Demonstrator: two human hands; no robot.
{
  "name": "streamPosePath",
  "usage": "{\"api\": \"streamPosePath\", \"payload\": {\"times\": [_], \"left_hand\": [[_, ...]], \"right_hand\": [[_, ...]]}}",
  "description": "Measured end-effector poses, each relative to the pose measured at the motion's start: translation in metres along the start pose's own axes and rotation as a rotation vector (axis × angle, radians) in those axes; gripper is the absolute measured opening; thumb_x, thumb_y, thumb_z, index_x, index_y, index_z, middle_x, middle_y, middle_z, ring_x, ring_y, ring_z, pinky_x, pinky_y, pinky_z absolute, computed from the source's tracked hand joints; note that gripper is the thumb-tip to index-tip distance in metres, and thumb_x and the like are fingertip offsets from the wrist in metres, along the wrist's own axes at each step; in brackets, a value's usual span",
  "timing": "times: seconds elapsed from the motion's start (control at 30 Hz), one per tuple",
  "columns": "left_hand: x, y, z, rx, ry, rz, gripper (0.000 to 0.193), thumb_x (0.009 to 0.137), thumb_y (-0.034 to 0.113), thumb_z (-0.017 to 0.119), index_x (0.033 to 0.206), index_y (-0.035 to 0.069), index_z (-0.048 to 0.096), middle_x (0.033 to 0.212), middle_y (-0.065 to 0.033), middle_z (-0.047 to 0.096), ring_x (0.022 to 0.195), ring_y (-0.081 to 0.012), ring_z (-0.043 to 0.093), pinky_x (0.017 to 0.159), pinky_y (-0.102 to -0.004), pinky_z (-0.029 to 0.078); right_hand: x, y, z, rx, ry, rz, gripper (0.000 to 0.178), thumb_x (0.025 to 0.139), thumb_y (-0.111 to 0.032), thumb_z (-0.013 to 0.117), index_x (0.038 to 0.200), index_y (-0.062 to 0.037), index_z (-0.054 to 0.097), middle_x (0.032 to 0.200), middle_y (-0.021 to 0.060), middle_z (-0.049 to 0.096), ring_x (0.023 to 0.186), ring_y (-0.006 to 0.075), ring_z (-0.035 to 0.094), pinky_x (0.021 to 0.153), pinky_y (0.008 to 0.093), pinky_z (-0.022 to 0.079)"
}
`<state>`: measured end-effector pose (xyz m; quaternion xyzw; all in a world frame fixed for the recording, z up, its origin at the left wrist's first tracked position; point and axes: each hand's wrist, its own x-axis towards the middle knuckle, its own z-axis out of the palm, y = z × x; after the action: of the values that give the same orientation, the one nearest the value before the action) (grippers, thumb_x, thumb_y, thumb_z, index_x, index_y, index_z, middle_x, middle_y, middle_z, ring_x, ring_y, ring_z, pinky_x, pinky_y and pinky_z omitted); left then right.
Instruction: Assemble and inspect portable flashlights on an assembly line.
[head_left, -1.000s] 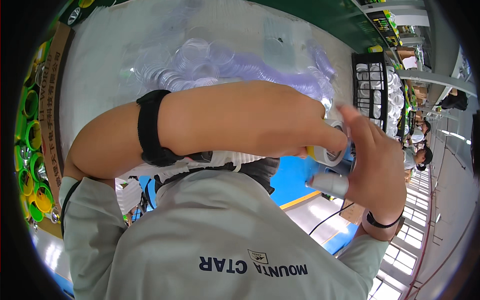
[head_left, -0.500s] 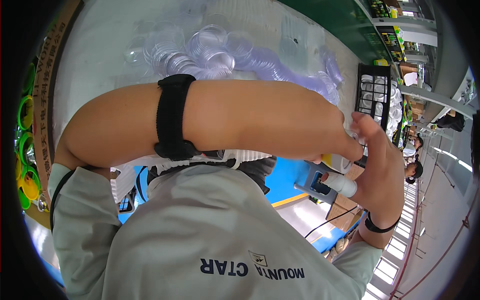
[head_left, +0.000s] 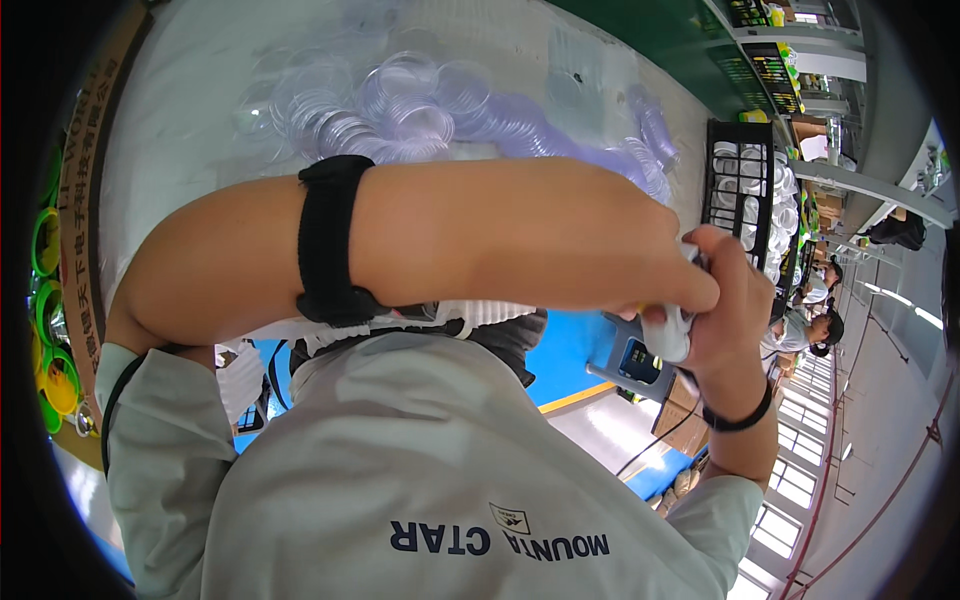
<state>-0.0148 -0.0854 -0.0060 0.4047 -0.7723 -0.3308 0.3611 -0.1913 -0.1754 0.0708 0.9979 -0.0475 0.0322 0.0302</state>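
My left arm, with a black strap round it, reaches across to the right, where my left hand (head_left: 665,262) meets my right hand (head_left: 738,312). Between them is a small white rounded container (head_left: 668,338). Both hands are closed about it, the right one wrapping its far side. A bit of yellow shows by my left fingertips. Fingers hide most of the container, and I cannot make out whether there are one or two white pieces. Behind my left forearm, rows of clear round plastic lids (head_left: 405,115) lie nested and spread over the pale table (head_left: 190,120).
A black crate (head_left: 712,215) full of white round pieces stands beyond my hands. Below them is a grey device with a dark screen (head_left: 640,360). A cardboard box (head_left: 90,250) and green and yellow round containers (head_left: 55,340) line the left. Other people (head_left: 812,328) sit far right.
My right hand has come in and down against my left. The white container that hung apart by my right palm is now held between both hands. My left arm has shifted slightly.
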Motion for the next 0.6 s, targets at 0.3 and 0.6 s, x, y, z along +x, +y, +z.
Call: {"api": "streamPosePath", "payload": {"times": [0.3, 0.6], "left_hand": [[0.008, -0.007, 0.014, -0.358, 0.278, 0.096, 0.077, 0.064, 0.022, 0.082, 0.128, 0.008, 0.044, 0.1, -0.0121, 0.064, 0.091, -0.0354, 0.064, 0.078, -0.0397, 0.051], [0.001, 0.031, 0.005, 0.158, -0.025, -0.289, 0.04, 0.072, 0.017, 0.071, 0.106, 0.008, 0.052, 0.085, -0.0122, 0.065, 0.077, -0.0322, 0.063, 0.061, -0.0421, 0.048]], "right_hand": [[-0.036, 0.025, -0.004, 0.368, 0.214, 0.034, 0.071, 0.069, -0.063, 0.072, 0.098, -0.0005, 0.051, 0.065, 0.0077, 0.054, 0.049, 0.0211, 0.052, 0.043, 0.0297, 0.04], [-0.033, 0.005, 0.014, 0.507, 0.459, 0.19, 0.062, 0.081, -0.058, 0.062, 0.091, 0.0023, 0.051, 0.067, 0.008, 0.056, 0.05, 0.0149, 0.054, 0.044, 0.0248, 0.042]]}}
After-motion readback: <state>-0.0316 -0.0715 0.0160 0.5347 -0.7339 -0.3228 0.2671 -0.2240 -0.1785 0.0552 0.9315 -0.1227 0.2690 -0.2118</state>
